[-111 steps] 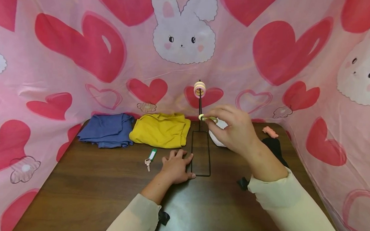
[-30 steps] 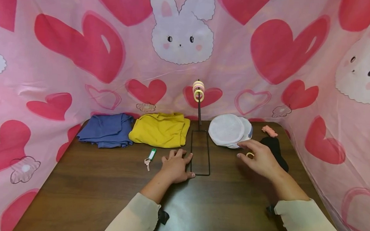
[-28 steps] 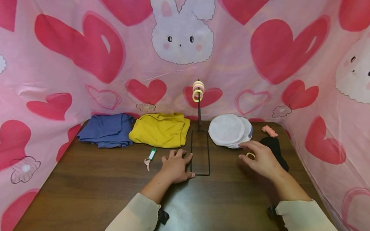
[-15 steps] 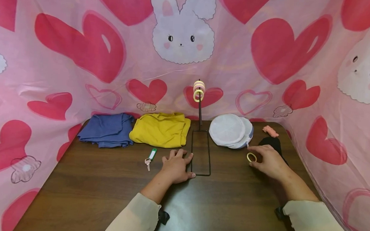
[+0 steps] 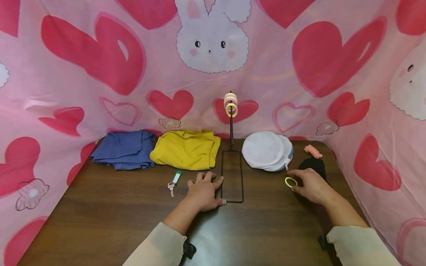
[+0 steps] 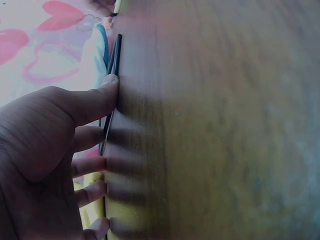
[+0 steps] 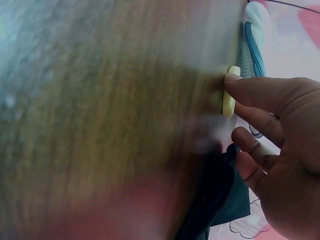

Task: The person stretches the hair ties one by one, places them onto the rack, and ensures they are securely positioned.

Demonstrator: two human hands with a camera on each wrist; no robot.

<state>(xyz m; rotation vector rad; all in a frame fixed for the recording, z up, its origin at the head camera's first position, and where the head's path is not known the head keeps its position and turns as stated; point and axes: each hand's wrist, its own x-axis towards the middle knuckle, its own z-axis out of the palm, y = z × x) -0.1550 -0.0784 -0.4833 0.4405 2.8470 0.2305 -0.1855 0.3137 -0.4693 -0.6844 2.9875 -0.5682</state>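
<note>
My left hand lies with spread fingers on the wooden table, its thumb and forefinger touching the rectangular wire base of a black stand. In the left wrist view, the thumb rests on the black wire. On the stand's upper arm hang several pink and yellow rings. To the right, my right hand pinches a pale yellow ring low over the tabletop. The right wrist view shows this ring edge-on with the thumb against it; the forefinger is partly hidden behind.
A folded blue cloth and a folded yellow cloth lie at the back left. A key with a green tag is left of my left hand. White round pouches, a coral bundle and a black cloth item are at the right.
The right hand has left the stand, where a yellow ring now hangs on the arm. Farther right, its fingers have closed on another yellow ring. The left hand stays in place.
</note>
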